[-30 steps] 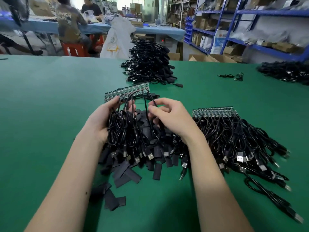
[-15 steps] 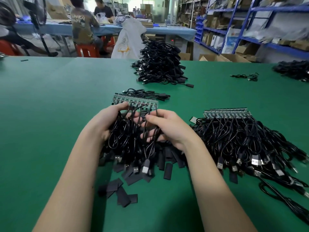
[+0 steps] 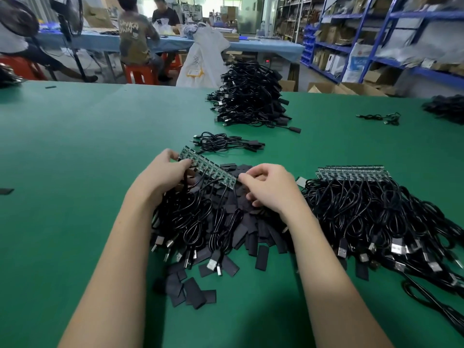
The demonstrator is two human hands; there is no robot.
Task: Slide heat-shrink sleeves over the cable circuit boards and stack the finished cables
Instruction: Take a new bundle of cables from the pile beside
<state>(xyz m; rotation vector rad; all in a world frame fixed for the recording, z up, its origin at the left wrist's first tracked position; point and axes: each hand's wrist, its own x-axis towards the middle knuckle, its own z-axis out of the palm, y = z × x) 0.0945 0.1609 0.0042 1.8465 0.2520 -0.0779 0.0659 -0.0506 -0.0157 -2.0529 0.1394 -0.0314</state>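
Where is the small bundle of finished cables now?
In the head view, the small bundle of finished cables lies on the green table, just beyond the circuit board strip, before the large cable pile.

Green table [image 3: 75, 172] carries cable piles [image 3: 251, 99], loose black sleeves [image 3: 193, 292], circuit-board strips [image 3: 351, 172].

We look forward and down from head height, close over our green table [image 3: 75, 172], shelving [image 3: 376, 33] far off.

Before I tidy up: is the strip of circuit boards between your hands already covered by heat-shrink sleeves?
No, the strip of circuit boards shows bare green between left hand and right hand.
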